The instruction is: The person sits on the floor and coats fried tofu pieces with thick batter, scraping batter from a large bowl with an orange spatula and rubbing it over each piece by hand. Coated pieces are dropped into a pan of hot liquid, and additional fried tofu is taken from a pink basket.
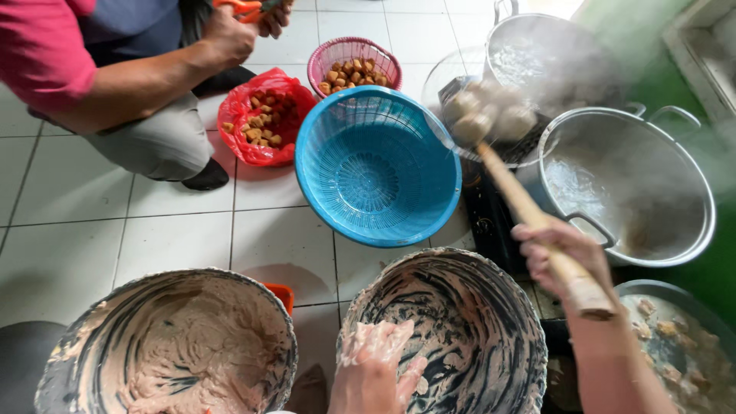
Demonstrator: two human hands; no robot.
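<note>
Floor point(176, 230): white tiles; everything I see sits on it, no counter in view.
Pot point(629, 184): big steel one at right, steaming, liquid inside; a second pot point(537, 54) stands behind it.
Blue basket point(377, 165): empty, tilted toward me, between the pots and the red bag.
Left bowl point(172, 345): smeared with pale pink paste, a fair amount in it, no hand in it.
Right bowl point(452, 330): nearly scraped out, streaks of paste on dark walls; my left hand is inside its near rim.
Co-worker point(115, 84): crouched at top left, red sleeve, a hand holding orange-handled scissors point(241, 8).
Red bag point(264, 115): open, brown fried cubes inside, beside the co-worker's knee.
Pink basket point(354, 67): more of the same cubes, just behind the blue basket.
Ladle point(529, 207): long wooden handle, its axis running from lower right up to the upper left; strainer head with pale balls point(483, 115) hangs over the gap between the pots and the blue basket.
Right hand point(556, 249): fingers wrapped tight round the handle near its lower end; the load lies up and left of it, nearer this hand than the other.
Left hand point(376, 360): coated in paste, fingers loosely curled, pressed into the right bowl; I judge it grips nothing but paste.
</note>
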